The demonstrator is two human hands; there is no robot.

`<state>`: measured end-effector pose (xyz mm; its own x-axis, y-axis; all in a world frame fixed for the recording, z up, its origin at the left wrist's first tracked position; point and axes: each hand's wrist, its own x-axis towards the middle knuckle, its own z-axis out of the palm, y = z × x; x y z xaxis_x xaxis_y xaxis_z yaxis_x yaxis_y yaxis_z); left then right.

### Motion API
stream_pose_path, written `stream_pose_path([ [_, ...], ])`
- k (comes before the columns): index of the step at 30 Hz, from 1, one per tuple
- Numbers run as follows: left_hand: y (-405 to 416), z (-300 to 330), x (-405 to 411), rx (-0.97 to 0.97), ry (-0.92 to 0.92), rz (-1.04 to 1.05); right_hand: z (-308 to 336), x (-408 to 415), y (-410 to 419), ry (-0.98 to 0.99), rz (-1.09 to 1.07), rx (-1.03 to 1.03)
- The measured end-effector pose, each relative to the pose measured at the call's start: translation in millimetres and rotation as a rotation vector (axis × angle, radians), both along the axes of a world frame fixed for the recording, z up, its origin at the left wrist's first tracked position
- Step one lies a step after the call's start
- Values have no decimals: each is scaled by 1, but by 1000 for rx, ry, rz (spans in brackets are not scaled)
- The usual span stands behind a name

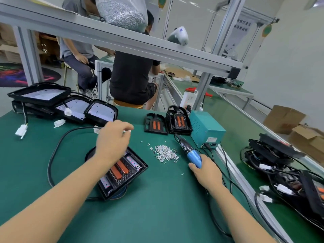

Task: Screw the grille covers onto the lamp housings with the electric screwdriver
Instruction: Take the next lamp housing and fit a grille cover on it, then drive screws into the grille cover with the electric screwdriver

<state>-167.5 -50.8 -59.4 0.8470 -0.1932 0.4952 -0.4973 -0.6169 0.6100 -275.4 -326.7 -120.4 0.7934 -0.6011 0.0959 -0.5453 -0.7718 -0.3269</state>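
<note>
- The left hand (114, 137) hovers above the far end of the lamp (121, 171). Its fingers are curled, with the fingertips (128, 131) pinched together, apparently on a small pale thing. It may be a screw, but it is too small to tell.
- The right hand (206, 171) grips the blue handle of the screwdriver (188, 149). The bit points away from the person and lies low over the mat (157, 207), clear of the lamp.
- The lamp lies under the left forearm with its grille cover (130, 168) seated on top; the orange strips show through.
- The screws (164, 153) lie loose in a pile between the two hands, just left of the screwdriver.
- Next, as I judge it: set a screw upright in a corner hole and steady the lamp with the left hand.
- Bring the bit straight down onto the head before pulling the trigger; a tilted bit may slip and mark the cover.
- Spare covers (155, 124) wait beyond the pile, beside the teal box (206, 128).
</note>
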Motion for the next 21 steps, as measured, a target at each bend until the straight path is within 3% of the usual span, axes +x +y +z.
stream_pose_path([
  [4, -57, 6, -38, 115, -58, -246, -5, -1, 2, -48, -13, -35],
  [8, -108, -15, -68, 299, 75, -433, -8, -2, 4, -60, -13, -69],
  [13, -127, -57, -71, 357, 289, -365, -13, -2, 6, -71, -6, -129],
  [21, -141, -69, -72, 311, 330, -258, -18, -2, 3, -92, -1, -182],
])
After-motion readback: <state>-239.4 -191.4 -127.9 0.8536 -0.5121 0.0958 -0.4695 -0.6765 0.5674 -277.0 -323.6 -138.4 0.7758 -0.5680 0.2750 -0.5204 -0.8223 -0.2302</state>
